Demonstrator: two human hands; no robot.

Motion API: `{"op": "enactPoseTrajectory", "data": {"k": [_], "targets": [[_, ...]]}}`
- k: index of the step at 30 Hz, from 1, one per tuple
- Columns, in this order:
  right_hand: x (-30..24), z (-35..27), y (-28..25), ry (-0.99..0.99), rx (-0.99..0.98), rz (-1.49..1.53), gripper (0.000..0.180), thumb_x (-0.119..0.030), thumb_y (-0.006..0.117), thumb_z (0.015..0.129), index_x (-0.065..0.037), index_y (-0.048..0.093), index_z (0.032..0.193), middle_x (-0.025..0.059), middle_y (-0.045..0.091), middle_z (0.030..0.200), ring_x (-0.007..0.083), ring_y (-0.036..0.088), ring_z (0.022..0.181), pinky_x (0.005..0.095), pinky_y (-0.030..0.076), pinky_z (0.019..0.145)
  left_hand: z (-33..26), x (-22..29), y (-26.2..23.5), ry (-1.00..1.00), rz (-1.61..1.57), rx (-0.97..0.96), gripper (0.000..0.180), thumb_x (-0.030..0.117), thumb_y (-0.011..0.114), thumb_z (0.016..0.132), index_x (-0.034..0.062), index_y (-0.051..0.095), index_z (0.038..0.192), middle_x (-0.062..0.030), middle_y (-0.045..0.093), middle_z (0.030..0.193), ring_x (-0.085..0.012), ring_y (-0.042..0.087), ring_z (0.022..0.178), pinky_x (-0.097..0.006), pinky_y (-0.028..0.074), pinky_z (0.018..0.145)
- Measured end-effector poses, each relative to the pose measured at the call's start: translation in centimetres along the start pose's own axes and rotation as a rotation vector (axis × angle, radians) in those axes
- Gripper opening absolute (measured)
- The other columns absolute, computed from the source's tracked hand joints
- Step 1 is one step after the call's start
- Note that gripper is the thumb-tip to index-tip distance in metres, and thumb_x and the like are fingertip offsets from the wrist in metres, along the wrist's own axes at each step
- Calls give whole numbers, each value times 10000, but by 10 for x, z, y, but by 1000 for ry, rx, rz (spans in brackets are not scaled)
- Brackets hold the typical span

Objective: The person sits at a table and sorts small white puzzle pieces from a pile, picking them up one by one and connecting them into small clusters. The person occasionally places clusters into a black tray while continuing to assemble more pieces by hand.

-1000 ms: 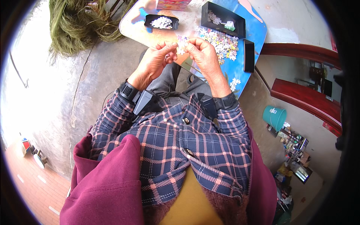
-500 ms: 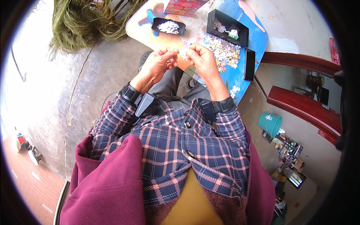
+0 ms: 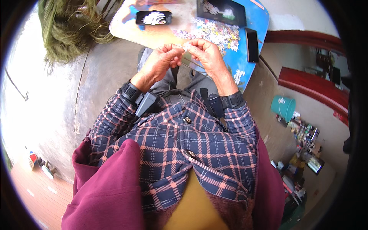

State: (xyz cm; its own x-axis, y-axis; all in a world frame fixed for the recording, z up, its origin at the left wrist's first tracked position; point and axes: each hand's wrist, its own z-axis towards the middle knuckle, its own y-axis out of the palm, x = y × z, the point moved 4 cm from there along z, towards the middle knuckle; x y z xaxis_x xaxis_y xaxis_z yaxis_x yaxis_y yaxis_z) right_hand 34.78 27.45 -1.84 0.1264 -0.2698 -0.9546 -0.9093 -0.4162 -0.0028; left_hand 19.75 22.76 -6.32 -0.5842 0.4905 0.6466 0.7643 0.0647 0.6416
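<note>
A small whitish jigsaw piece [image 3: 186, 46] sits between the fingertips of both hands, just off the near edge of the table. My right hand [image 3: 209, 55] pinches it from the right with thumb and forefinger. From the left, my left hand [image 3: 163, 59] has thumb and forefinger pressed together at the piece's edge, its other fingers curled. Whether it is one piece or two joined is too small to tell. Beyond the hands lies a spread heap of jigsaw pieces [image 3: 218, 32], and a few loose pieces [image 3: 239, 75] lie at the table's right corner.
On the blue and sand-coloured table [image 3: 126, 27] stand a black tray [image 3: 137, 18] of white pieces, a larger black box [image 3: 239, 17] with pieces inside, and a narrow black box [image 3: 252, 45]. A teal bucket [image 3: 283, 108] stands at right; green fibre strands [image 3: 69, 34] hang at far left.
My hands have come closer together, with the whitish piece now showing between their fingertips. The whole view has shifted, so the table sits higher and further left in it.
</note>
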Motion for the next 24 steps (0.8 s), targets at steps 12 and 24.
{"op": "enactPoseTrajectory", "data": {"k": [12,24], "targets": [[37,-98,-136,-6,510,-552,162,-106,636,888,-24,692,1016,38,687,821,81,613,713,245,497,650,17,-18,29,-260,-94,-171,340,266,536,978,-33,590,1130,-86,652,937,-174,640,799,-229,501,675],[-5,-92,-119,-204,546,-430,147,-76,675,847,-45,707,987,28,676,775,79,603,667,240,502,622,19,-8,61,-265,-519,-452,729,448,457,978,-60,256,1461,-260,273,1512,-379,294,1404,-422,293,1159]]}}
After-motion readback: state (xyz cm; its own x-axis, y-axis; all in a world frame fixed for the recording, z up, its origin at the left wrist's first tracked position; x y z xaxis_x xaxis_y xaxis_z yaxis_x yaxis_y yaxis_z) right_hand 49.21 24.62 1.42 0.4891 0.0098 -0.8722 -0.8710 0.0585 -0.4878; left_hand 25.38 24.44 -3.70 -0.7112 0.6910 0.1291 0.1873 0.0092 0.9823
